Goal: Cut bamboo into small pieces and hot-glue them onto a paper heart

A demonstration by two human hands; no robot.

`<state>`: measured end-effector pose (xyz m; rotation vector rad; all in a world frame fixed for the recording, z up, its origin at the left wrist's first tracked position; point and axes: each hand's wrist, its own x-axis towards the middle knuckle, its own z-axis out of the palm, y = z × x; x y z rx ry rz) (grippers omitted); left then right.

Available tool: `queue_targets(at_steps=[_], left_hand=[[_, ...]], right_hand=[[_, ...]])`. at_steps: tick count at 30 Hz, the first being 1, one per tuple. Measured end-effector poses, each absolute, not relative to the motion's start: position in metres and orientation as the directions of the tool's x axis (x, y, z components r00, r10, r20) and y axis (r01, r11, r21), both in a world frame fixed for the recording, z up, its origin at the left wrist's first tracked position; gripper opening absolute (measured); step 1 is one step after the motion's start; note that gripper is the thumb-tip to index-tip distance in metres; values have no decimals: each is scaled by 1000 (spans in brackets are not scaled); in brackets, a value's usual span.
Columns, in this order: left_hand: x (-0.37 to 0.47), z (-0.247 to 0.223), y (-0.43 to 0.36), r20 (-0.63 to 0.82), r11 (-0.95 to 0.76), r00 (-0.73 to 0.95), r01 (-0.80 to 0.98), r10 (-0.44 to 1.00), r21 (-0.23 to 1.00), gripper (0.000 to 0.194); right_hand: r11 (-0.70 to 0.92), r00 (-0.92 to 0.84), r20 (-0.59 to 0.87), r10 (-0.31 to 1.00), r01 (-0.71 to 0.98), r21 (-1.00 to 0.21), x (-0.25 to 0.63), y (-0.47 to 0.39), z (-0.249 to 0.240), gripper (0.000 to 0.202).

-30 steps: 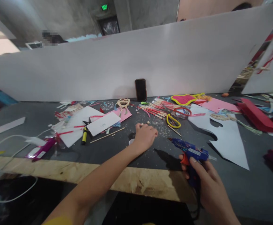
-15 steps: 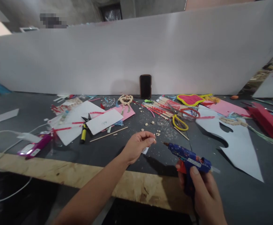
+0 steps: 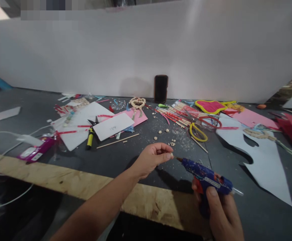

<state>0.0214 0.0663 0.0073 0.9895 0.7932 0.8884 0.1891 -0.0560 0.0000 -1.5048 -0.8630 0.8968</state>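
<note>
My right hand [image 3: 219, 207] is wrapped round the handle of a blue hot glue gun [image 3: 203, 172] with an orange trigger and a clear glue stick poking from its back. The gun's nozzle points left, right at the fingertips of my left hand [image 3: 153, 159]. Between thumb and forefinger, that hand pinches a small pale wooden piece [image 3: 172, 155], mostly covered by the fingers. Whether the nozzle touches it, I cannot tell. Just beyond lie several small pale clusters [image 3: 167, 131] of the same colour, amid scattered crumbs on the dark table [image 3: 125, 160].
Yellow-handled scissors [image 3: 198, 132] and striped sticks [image 3: 173, 115] lie beyond the gun. White cut paper [image 3: 268, 160] spreads at right. A phone [image 3: 161, 88] leans on the white partition [image 3: 98, 53]. Pliers [image 3: 90, 134], a white card [image 3: 113, 126] and a purple power strip [image 3: 37, 149] sit left.
My left hand has shifted slightly right, bringing the small pale piece up to the glue gun's nozzle. The gap between them has closed. The camera view has tilted down a little.
</note>
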Motion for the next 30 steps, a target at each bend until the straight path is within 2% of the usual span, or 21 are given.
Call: queue_targets(at_steps=[9, 14, 25, 30], left_hand=[[22, 9, 64, -169, 275, 434, -196, 885, 941, 24], [22, 10, 64, -156, 261, 427, -201, 891, 944, 25], [22, 10, 65, -169, 280, 432, -209, 886, 937, 23], [23, 11, 65, -179, 294, 438, -211, 881, 932, 23]], right_hand=[[-63, 436, -28, 899, 67, -996, 181, -53, 8, 30], [-37, 416, 25, 909, 140, -990, 182, -53, 7, 31], [-76, 452, 12, 892, 176, -981, 182, -53, 7, 32], [-38, 452, 41, 891, 166, -985, 180, -52, 7, 33]])
